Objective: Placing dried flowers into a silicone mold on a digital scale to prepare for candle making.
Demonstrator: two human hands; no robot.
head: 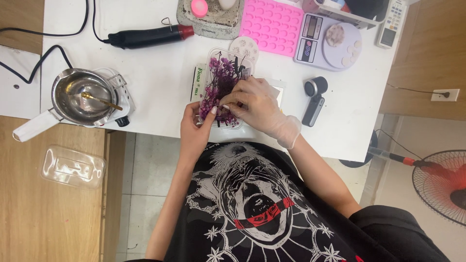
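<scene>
Pinching fingertips of the gloved right hand (259, 104) close on a sprig among the dried purple flowers (221, 87), the thin glove presumably there to keep the brittle petals clean. The bare left hand (195, 128) is cupped against the near left corner of the clear plastic tray (212, 54) that holds the flowers, thumb pressed to its rim, seemingly steadying the light tray so it does not slide while the other hand picks; whether those fingers truly grip the rim or only rest on it cannot be told. The tray sits at the near edge of the white table (150, 73), right in front of the person's body, which keeps the fine work close. A small green-and-white box (198, 81) lies touching the tray's left side, and a round white mould (244, 47) lies just beyond its far end. Farther back, at the far edge, a pink silicone mould (272, 24) lies beside a digital kitchen scale (326, 41) carrying small pale pieces. A black heat gun (148, 36) lies across the far left, its nozzle turned toward the middle of the table. At the table's left edge a steel melting pot (80, 94) with a spoon in it sits on a small white heater, kept well apart from the flowers. A small black device (314, 99) lies to the right of the tray.
</scene>
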